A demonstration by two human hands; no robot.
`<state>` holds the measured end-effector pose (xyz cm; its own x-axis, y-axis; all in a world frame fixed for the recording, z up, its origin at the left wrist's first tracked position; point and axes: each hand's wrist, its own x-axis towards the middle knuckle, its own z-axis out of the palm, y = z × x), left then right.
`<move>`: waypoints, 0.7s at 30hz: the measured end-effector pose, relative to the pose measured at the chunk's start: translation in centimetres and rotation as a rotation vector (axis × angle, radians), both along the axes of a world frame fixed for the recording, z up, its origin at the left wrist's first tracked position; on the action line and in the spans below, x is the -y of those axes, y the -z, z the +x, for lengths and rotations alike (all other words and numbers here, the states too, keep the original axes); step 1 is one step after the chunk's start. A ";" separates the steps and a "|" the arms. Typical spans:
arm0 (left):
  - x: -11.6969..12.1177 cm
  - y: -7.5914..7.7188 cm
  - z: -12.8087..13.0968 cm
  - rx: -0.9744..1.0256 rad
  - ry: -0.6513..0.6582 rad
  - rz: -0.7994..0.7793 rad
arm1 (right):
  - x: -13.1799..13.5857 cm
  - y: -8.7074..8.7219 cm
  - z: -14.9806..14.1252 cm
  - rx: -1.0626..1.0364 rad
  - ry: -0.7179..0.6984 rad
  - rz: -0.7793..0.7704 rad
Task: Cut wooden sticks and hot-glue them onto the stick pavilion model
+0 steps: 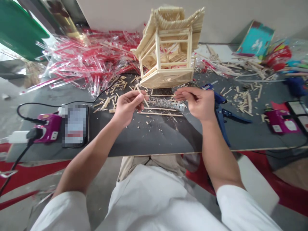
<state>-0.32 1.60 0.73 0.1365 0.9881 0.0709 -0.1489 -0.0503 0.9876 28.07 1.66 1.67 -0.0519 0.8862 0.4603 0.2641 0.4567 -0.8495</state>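
Note:
My left hand (128, 106) pinches a short wooden stick (146, 102) that slants between thumb and fingers. My right hand (198, 101) is closed in a pinch; whatever it may hold is too small to make out. Both hands hover over the dark tabletop, just in front of a pale pavilion model (168, 54) built of thin sticks with a flared roof. Between them lies a clear plastic strip (166, 104). Below it, a long thin stick (163, 114) rests flat on the table. A blue plier-like tool (222, 117) lies beside my right wrist.
Red and clear plastic wrappers (93, 57) heap up at the back left. Stick offcuts (245, 99) litter both sides. A phone (75, 125) lies left, near a purple power adapter (48, 128) with cables. Another purple adapter (281, 121) sits right.

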 end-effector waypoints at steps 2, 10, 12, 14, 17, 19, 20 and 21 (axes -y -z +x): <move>-0.7 0.4 -0.4 -0.041 -0.058 0.025 | 0.1 -0.5 0.7 0.021 0.022 0.023; -1.4 1.4 -0.9 -0.083 -0.057 0.074 | -0.7 -1.1 4.0 0.129 0.307 0.096; -1.7 1.4 -1.0 -0.062 -0.056 0.064 | -1.5 -0.3 5.0 0.111 0.353 0.091; -1.9 1.5 -1.2 -0.040 -0.063 0.032 | -2.7 0.7 6.1 0.080 0.358 0.064; -2.0 1.7 -1.2 -0.046 -0.053 0.016 | -4.6 2.2 8.2 0.057 0.442 0.034; -1.9 1.8 -1.0 -0.075 -0.036 0.045 | -5.4 2.8 9.8 0.117 0.535 0.028; -1.8 1.9 -1.0 -0.083 -0.027 0.062 | -5.5 2.9 10.6 0.174 0.569 0.034; -1.8 1.9 -0.9 -0.081 -0.020 0.074 | -5.5 2.9 11.3 0.230 0.579 0.053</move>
